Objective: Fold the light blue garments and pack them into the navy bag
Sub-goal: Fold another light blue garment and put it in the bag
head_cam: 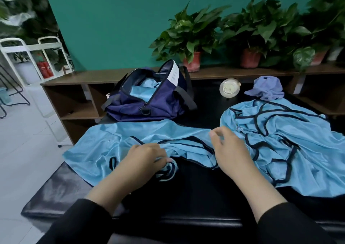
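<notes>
A light blue garment with navy trim [104, 146] lies spread across the black table. My left hand [143, 158] grips a bunched fold of it near its navy-edged strap. My right hand [229, 150] hovers over the garment's right end with loosely curled fingers; whether it pinches cloth is unclear. A heap of more light blue garments [291, 141] lies crumpled to the right. The navy bag [149, 98] stands unzipped behind, with light blue fabric [141, 89] showing inside it.
A clear round bottle [228, 88] and a purple cloth [267, 88] lie at the back of the black table [196, 193]. A wooden shelf [78, 94] with potted plants [190, 38] runs behind. White floor and a white rack [20, 56] are at left.
</notes>
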